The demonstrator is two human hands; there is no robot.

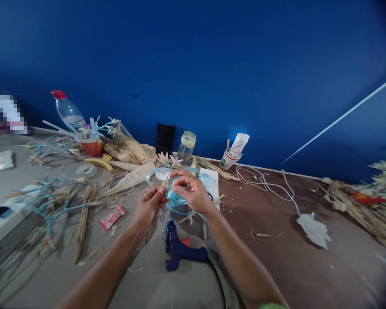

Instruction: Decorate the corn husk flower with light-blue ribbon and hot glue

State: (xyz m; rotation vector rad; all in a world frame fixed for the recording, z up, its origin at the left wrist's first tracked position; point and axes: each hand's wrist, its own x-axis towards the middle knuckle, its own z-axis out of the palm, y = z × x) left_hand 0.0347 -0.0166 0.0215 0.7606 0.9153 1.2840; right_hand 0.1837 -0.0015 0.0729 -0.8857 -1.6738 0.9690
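My left hand is closed, thumb and forefinger pinched on something too small to make out. Close beside it, my right hand has its fingers bent and drawn together over the same spot; what it grips is hidden. Loops of light blue ribbon lie beneath and around both hands. Just beyond the fingers are pale dried petals shaped like a flower. On the table below the hands, a blue glue gun with an orange trigger lies on its side, nozzle pointing away from me.
Blue-taped stems and dried husks cover the left side, near a pink wrapper. Behind stand a red-capped bottle, a red cup, a glass jar and a white cup. A white cable lies right.
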